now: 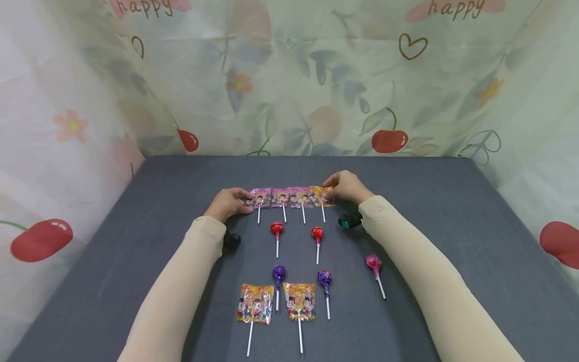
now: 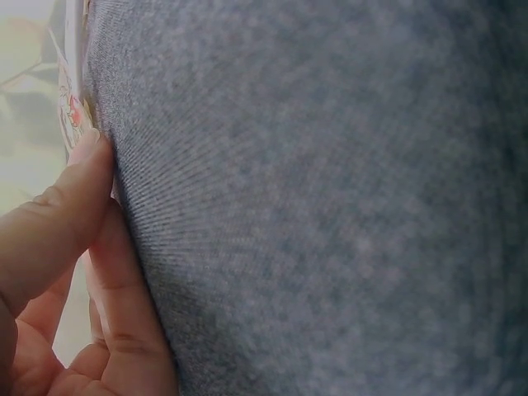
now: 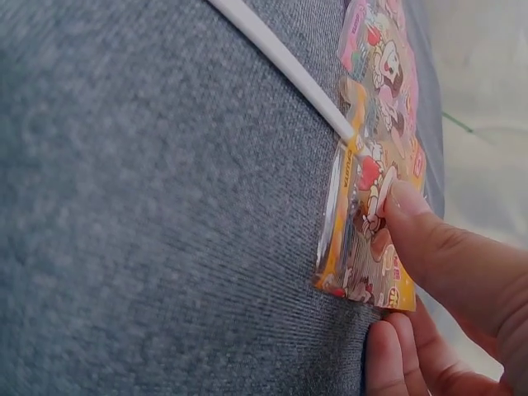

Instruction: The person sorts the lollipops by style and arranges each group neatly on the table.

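Note:
A row of flat-packet lollipops lies across the far part of the table. At its left end, my left hand (image 1: 228, 203) holds the edge of a pink-wrapped lollipop (image 1: 260, 197) between thumb and fingers. In the left wrist view the thumb (image 2: 78, 194) touches the packet's corner; most of that packet is out of sight. At the right end, my right hand (image 1: 347, 186) pinches a yellow-wrapped lollipop (image 3: 375, 223), thumb on its face. Its white stick points toward me. Two more pink-wrapped lollipops (image 1: 281, 197) (image 1: 300, 197) lie between the hands.
Closer in lie two red lollipops (image 1: 277, 228) (image 1: 317, 233), then two purple ones (image 1: 279, 273) (image 1: 324, 277). Two yellow-wrapped lollipops (image 1: 255, 303) (image 1: 299, 301) lie nearest me. A pink round lollipop (image 1: 373, 261) sits by the right forearm. Patterned cloth (image 1: 289, 75) surrounds the grey table (image 1: 452, 211).

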A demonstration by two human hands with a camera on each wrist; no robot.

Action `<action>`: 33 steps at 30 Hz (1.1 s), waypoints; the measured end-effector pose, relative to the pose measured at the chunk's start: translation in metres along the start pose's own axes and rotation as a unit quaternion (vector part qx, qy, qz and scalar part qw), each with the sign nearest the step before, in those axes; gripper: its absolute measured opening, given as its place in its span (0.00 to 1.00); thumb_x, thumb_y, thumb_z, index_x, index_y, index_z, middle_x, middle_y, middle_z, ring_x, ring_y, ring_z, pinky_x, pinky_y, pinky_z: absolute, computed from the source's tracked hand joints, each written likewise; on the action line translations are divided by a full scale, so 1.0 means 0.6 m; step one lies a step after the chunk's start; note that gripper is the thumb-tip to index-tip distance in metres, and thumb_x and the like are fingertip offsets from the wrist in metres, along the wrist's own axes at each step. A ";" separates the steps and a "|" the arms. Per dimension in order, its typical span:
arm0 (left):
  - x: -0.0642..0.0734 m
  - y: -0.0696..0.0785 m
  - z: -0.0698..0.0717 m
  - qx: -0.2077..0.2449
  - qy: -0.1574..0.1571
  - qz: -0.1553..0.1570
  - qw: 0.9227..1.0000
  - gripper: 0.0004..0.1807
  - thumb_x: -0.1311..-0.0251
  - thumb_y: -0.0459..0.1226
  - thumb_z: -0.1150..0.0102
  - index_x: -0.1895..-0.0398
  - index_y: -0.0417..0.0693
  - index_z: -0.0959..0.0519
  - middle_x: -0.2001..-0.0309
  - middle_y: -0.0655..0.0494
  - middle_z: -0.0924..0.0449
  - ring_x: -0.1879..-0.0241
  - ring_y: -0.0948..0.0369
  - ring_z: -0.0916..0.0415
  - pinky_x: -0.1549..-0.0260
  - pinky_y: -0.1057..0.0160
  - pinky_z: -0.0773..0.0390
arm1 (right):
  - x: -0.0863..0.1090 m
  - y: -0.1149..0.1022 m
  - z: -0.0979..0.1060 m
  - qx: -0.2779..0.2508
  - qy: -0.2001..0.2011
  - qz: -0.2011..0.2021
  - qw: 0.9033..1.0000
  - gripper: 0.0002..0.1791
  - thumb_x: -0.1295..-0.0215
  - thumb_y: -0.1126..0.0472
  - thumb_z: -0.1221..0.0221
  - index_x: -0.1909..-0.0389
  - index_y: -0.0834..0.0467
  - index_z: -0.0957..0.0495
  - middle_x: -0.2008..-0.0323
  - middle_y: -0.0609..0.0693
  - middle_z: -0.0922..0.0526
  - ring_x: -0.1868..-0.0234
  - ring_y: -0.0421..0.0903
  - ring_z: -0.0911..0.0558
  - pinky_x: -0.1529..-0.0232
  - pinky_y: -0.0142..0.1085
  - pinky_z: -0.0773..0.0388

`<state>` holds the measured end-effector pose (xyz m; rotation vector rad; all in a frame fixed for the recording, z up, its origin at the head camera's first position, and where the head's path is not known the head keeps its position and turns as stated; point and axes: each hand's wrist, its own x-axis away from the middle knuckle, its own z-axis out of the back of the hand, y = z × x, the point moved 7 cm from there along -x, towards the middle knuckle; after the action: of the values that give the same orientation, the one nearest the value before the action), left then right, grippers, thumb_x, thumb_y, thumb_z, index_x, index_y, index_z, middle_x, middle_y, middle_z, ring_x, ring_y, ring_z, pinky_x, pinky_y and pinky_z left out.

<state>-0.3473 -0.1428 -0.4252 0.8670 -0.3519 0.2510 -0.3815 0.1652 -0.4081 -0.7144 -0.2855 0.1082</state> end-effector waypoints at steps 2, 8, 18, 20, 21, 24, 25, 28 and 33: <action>0.000 0.000 0.000 0.000 0.000 -0.001 1.000 0.22 0.46 0.34 0.30 0.46 0.53 0.20 0.51 0.48 0.28 0.56 0.53 0.34 0.57 0.57 0.37 | -0.001 0.000 0.000 0.003 -0.003 -0.002 1.000 0.20 0.40 0.60 0.34 0.47 0.62 0.21 0.47 0.60 0.21 0.49 0.53 0.25 0.44 0.47 0.28; -0.001 -0.001 0.000 0.005 0.002 -0.001 1.000 0.22 0.46 0.34 0.30 0.47 0.53 0.20 0.54 0.49 0.29 0.58 0.54 0.35 0.59 0.58 0.37 | -0.001 0.003 0.000 -0.008 -0.003 -0.005 1.000 0.20 0.40 0.59 0.33 0.48 0.61 0.20 0.47 0.59 0.21 0.48 0.54 0.25 0.43 0.48 0.29; -0.005 -0.001 0.000 0.009 -0.001 0.001 1.000 0.22 0.47 0.33 0.30 0.47 0.52 0.20 0.59 0.50 0.31 0.60 0.55 0.36 0.62 0.59 0.38 | -0.007 0.007 0.003 -0.019 -0.002 -0.004 1.000 0.20 0.44 0.56 0.31 0.51 0.59 0.18 0.50 0.57 0.19 0.53 0.51 0.25 0.47 0.45 0.27; -0.006 -0.002 -0.001 0.008 -0.001 0.002 1.000 0.22 0.47 0.33 0.30 0.47 0.53 0.20 0.59 0.50 0.31 0.61 0.55 0.36 0.62 0.59 0.38 | -0.007 0.008 0.003 -0.021 -0.003 -0.005 1.000 0.20 0.44 0.56 0.31 0.51 0.59 0.18 0.50 0.57 0.19 0.53 0.51 0.25 0.47 0.45 0.28; -0.007 -0.002 -0.001 0.007 -0.001 0.002 1.000 0.22 0.47 0.33 0.30 0.47 0.53 0.20 0.59 0.50 0.32 0.61 0.55 0.36 0.63 0.59 0.38 | -0.007 0.008 0.004 -0.022 -0.004 -0.006 1.000 0.20 0.44 0.56 0.31 0.51 0.59 0.18 0.49 0.57 0.19 0.52 0.51 0.25 0.47 0.45 0.28; -0.006 -0.002 -0.001 0.005 -0.002 0.002 1.000 0.22 0.47 0.33 0.30 0.47 0.53 0.20 0.58 0.50 0.31 0.60 0.54 0.36 0.62 0.59 0.37 | -0.008 0.009 0.003 -0.024 -0.005 -0.009 1.000 0.20 0.43 0.58 0.31 0.50 0.60 0.18 0.48 0.58 0.19 0.51 0.52 0.25 0.45 0.46 0.28; -0.006 -0.002 -0.001 0.001 -0.001 0.002 1.000 0.22 0.47 0.34 0.30 0.47 0.53 0.20 0.57 0.50 0.31 0.60 0.54 0.35 0.61 0.59 0.37 | -0.009 0.010 0.002 -0.027 -0.008 -0.013 1.000 0.20 0.42 0.58 0.32 0.49 0.61 0.19 0.47 0.59 0.20 0.50 0.53 0.25 0.43 0.47 0.30; -0.002 -0.001 0.001 -0.006 0.001 0.001 1.000 0.22 0.46 0.34 0.30 0.47 0.54 0.21 0.54 0.49 0.29 0.58 0.54 0.35 0.60 0.59 0.37 | -0.009 0.009 0.000 -0.029 -0.011 -0.010 0.999 0.21 0.40 0.59 0.33 0.47 0.61 0.20 0.45 0.59 0.21 0.48 0.53 0.26 0.41 0.48 0.30; 0.007 0.007 0.001 -0.019 0.004 -0.021 1.000 0.23 0.47 0.34 0.29 0.46 0.51 0.20 0.52 0.47 0.25 0.61 0.56 0.33 0.63 0.62 0.36 | -0.004 0.008 0.001 -0.036 -0.018 0.006 0.999 0.22 0.40 0.61 0.33 0.46 0.62 0.21 0.43 0.60 0.21 0.42 0.54 0.25 0.40 0.48 0.30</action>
<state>-0.3448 -0.1403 -0.4203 0.8346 -0.3289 0.2089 -0.3841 0.1688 -0.4117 -0.7864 -0.3201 0.1221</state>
